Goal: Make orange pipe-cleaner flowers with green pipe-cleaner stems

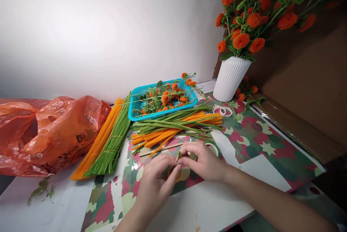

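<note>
My left hand [155, 179] and my right hand [202, 161] meet over the front middle of the table. Both are closed, with fingertips pinching a short green pipe cleaner [179, 156] that points upward between them. Under the left fingers shows a bit of orange fuzz [178, 175], mostly hidden by the hand; I cannot tell whether it joins the green piece. Just behind the right hand lies a roll of green tape [216, 149]. Beyond the hands, loose orange and green pipe cleaners [173, 125] are spread in a pile, with a thin wooden stick [159, 149] before them.
A blue basket [132, 107] holds small orange flowers and green leaves. To its left lie bundled green pipe cleaners [114, 149], orange ones [99, 138] and a red plastic bag [67, 134]. White tape rings [226, 112] lie near a ribbed white vase [230, 80] of tall orange flowers [241, 40].
</note>
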{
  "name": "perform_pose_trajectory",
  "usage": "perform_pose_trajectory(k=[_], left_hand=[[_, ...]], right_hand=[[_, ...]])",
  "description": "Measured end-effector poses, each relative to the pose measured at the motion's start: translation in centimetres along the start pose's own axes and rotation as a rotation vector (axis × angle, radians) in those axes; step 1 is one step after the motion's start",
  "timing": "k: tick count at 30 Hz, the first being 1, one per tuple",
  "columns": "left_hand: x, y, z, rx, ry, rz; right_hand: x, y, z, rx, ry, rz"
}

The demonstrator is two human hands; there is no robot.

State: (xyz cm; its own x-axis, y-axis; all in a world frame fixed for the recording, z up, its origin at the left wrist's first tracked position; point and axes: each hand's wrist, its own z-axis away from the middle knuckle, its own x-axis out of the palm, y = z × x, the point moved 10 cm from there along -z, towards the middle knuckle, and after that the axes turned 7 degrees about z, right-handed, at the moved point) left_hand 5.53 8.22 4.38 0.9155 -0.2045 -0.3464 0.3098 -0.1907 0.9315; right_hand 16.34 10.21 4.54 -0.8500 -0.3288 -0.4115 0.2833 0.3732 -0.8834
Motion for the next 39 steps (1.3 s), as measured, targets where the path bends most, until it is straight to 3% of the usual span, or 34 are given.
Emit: perform_pose_trajectory(k=[3,8,11,13,16,19,21,23,29,33,36,39], left_hand=[[1.1,-1.1,0.1,-0.115,-0.112,0.169],[4.6,-3.6,2.0,-0.489,-0.434,0.747],[5.6,-3.6,2.7,-0.567,-0.554,0.881],[5.1,-3.7,2.3,-0.533,-0.515,0.787],[2.8,-3.3,0.8,-0.348,-0.312,0.455],[0.2,-1.1,-0.1,-0.092,-0.082,0.092],[-0.2,0.1,-0.1,0.006,-0.030,-0.054],[0.1,-0.1,0.0,-0.017,-0.083,-0.053],[3.4,-3.8,2.1,-0.481,-0.459,0.541],[5.0,-4.3,3.6,-0.640,-0.620,0.712],[4.3,-4.4,2.6,-0.550,-0.524,0.575],[2.6,-3.1,0.8,-0.317,-0.322,0.289]], right_hand=[[-0.1,-0.4,0.0,-0.031,-0.026,-0.017],[0.6,-1.0,0.2,-0.071,-0.141,-0.130],[0.7,-0.8,0.3,-0.063,-0.144,-0.173],[0.7,-0.5,0.2,-0.044,-0.135,-0.160],[0.4,-0.3,0.1,-0.031,-0.092,-0.084],[0.3,-0.3,0.0,-0.021,-0.045,-0.019],[0.4,-0.2,0.1,-0.005,-0.027,-0.001],[0.4,-0.1,0.1,0.004,-0.020,0.003],[1.2,-1.1,0.5,-0.086,-0.169,-0.169],[1.7,-1.1,0.6,-0.066,-0.234,-0.201],[1.6,-0.1,0.4,-0.003,-0.201,-0.147],[1.2,0.5,0.3,0.028,-0.145,-0.111]])
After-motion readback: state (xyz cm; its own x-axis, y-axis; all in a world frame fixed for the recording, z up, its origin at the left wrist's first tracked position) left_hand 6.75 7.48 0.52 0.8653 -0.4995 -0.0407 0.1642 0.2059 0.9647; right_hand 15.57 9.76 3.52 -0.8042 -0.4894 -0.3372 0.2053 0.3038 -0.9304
